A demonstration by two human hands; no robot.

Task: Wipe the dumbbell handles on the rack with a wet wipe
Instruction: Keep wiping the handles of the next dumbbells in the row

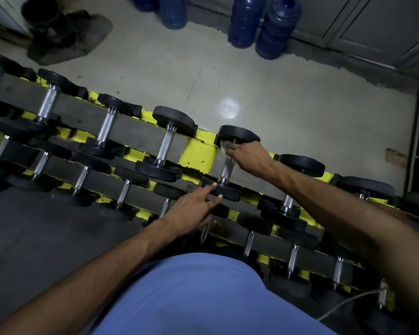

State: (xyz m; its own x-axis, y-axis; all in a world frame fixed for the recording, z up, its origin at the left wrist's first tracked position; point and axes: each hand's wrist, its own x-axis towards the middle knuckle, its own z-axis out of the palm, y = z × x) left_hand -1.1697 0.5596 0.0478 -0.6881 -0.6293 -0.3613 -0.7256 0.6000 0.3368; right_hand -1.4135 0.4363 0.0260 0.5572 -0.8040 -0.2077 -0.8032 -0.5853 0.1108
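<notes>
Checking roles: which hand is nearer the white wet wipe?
Right. The right hand holds the white wet wipe on the steel dumbbell handle; left hand touches its near black weight.

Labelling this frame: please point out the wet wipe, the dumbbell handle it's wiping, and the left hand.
wet wipe (pixel 224 147), head view, its crumpled pale fold.
dumbbell handle (pixel 226 170), head view, bare knurled steel below the wipe.
left hand (pixel 191 210), head view, back of the hand.

knurled shiny metal handle, matt black rubber heads, chipped yellow-painted rack.
</notes>
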